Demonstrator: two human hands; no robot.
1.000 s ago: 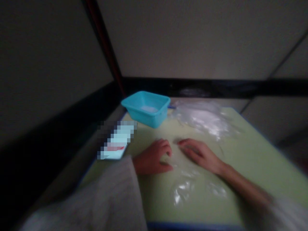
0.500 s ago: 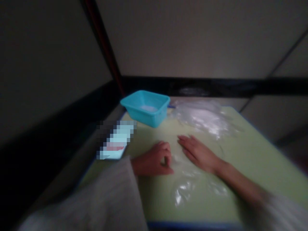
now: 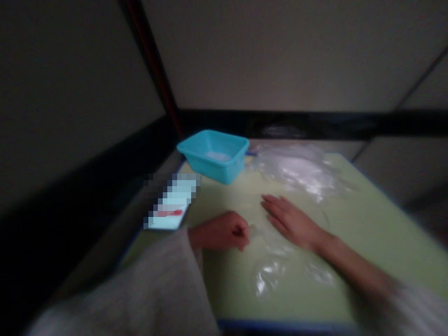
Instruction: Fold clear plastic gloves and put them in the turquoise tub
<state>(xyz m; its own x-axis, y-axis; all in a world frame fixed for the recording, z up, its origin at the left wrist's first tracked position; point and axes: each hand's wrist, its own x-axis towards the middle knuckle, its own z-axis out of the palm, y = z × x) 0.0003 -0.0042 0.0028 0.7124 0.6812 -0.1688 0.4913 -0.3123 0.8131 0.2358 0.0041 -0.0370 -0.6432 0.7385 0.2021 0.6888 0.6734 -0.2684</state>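
Observation:
A clear plastic bag lies flat and slightly wrinkled on the yellow-green tabletop in front of me. At its left edge, my left hand is curled with thumb and fingers together; whatever is between them, if anything, is too small or blurred to make out. My right hand rests palm down with fingers stretched out, over the far part of the bag. Its fingers point away to the left.
A turquoise plastic basin stands at the back left with something whitish inside. Right of it lies a heap of clear plastic bags. A phone-like lit screen, partly pixelated, lies along the left edge. Walls stand behind and left.
My left hand's fingers have curled in more tightly, closing the gap between thumb and fingers. The right hand stays flat in about the same place. The view has shifted slightly.

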